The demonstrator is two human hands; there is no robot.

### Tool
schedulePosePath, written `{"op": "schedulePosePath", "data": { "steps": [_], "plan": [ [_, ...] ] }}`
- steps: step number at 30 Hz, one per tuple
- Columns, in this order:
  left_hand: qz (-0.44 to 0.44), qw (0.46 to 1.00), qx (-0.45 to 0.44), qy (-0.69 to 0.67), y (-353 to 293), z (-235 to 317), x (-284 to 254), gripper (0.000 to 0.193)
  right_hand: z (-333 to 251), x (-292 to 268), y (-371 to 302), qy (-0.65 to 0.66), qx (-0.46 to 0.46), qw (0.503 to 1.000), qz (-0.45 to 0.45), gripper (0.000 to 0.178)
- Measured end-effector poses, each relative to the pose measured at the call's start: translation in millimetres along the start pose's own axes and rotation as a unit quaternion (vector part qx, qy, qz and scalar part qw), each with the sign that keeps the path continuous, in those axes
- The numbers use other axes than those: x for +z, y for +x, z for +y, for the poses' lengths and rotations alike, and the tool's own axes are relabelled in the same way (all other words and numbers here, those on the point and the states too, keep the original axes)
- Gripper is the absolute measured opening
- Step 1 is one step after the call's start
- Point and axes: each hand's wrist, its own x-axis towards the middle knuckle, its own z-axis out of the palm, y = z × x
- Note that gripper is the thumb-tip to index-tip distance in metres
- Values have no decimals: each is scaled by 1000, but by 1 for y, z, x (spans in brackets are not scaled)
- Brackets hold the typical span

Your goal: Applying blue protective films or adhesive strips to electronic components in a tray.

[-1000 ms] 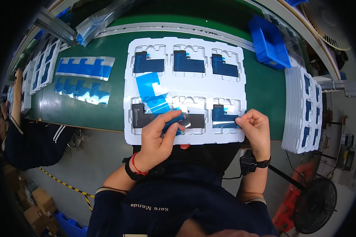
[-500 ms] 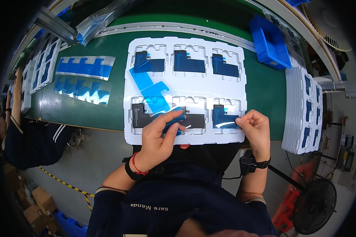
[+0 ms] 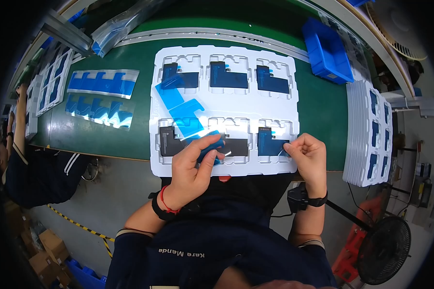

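Note:
A white plastic tray [image 3: 250, 108] holds several dark L-shaped batteries, such as the upper middle one [image 3: 226, 77]. My left hand [image 3: 194, 161] pinches a clear strip bearing blue L-shaped films [image 3: 185, 115], which slants over the tray's left side and partly covers the batteries there. At the tray's lower right, my right hand [image 3: 309, 156] has thumb and forefinger closed on the edge of a shiny blue film [image 3: 271, 149]. That film lies over the lower right battery [image 3: 264, 137]; the fingertips hide its outer corner.
Left of the tray, two strips of blue films [image 3: 101, 85] lie on the green table [image 3: 140, 139]. A blue bin [image 3: 328, 53] stands at the back right, beside a stack of white trays [image 3: 364, 135]. A co-worker's arm [image 3: 18, 115] is at far left, a black fan [image 3: 383, 250] at lower right.
Both hands stay almost in place, still pinching the films. The shiny film at the lower right looks flatter over its battery. The whole scene has shifted slightly left in the picture.

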Motion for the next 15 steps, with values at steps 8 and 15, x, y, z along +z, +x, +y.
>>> {"op": "schedulePosePath", "data": {
  "steps": [8, 15],
  "plan": [
    [-1, 1000, 8, -23, 0, -2, 1, 37, -3, 7, 1, -176, -47, 982, 45, 12],
    [25, 998, 25, -43, 2, 1, 2, 51, -28, 12, -7, -374, -104, 915, 112, 36]
  ]
}}
